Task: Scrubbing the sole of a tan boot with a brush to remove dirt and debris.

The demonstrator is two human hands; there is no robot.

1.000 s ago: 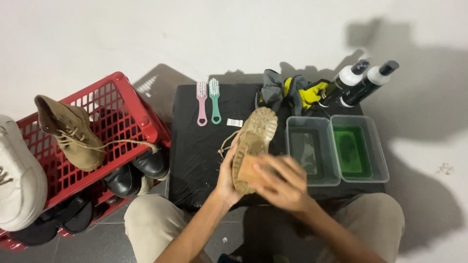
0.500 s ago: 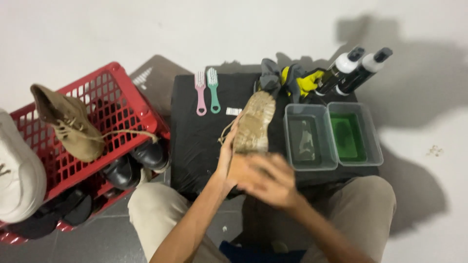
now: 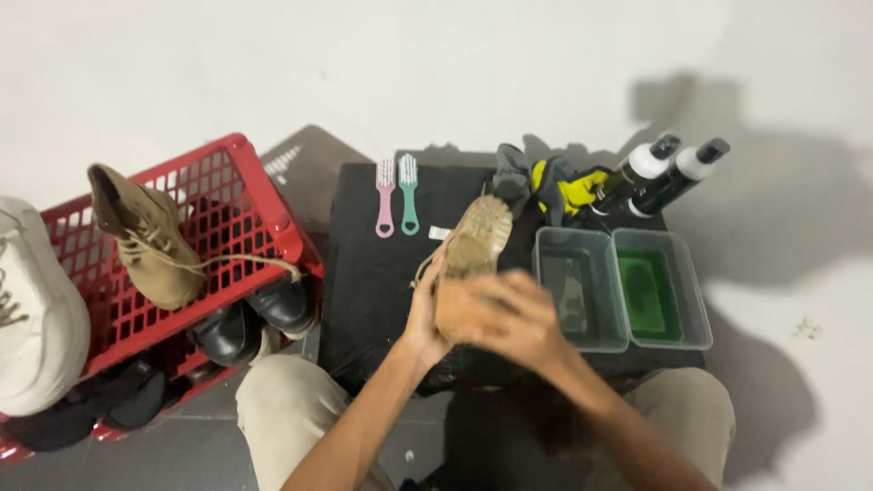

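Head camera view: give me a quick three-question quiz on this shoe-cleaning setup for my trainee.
1. True or false: the tan boot in the left hand is held with its sole facing up.
2. How many small brushes lie on the black table?
A. one B. two C. four
3. Fill in: the second tan boot rests on the red ____.

Key: 1 true. 2 B, a pink one and a green one, side by side. 3 crate. The right hand is blurred over the boot's heel, so its grip is unclear.
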